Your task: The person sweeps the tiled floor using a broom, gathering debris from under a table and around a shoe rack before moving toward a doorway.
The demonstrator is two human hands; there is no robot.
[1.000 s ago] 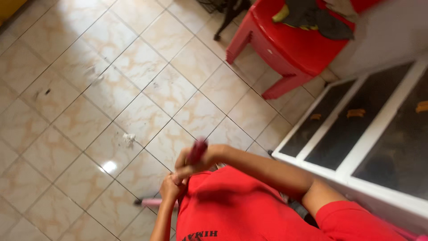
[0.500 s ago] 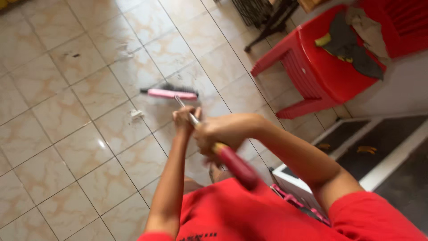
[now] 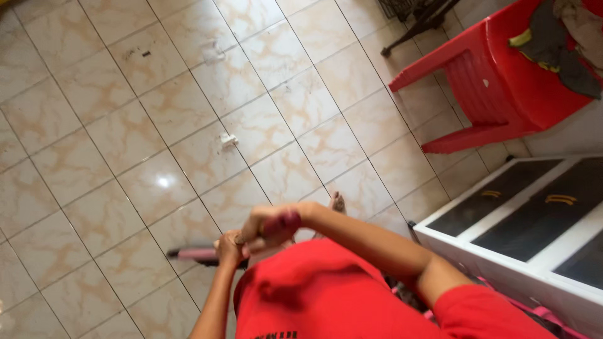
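We hold a long broom with a red grip (image 3: 281, 223) at its upper end, both hands closed around the stick close to our chest. Its pink plastic head (image 3: 195, 253) with dark bristles lies low on the beige marbled tile floor (image 3: 125, 144), near our body, pointing left.

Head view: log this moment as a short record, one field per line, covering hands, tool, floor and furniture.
left hand: closed on the broom handle, lower grip
right hand: closed on the handle's red end, upper grip
broom: pink head low on the floor, close to the person's body
floor: glossy cream marbled tiles
debris: small white scrap lying apart from the broom head; dark specks farther off
foot: bare, on the tiles
red plastic chair: upper right, dark cloth on its seat
white cabinet: right, dark glass doors
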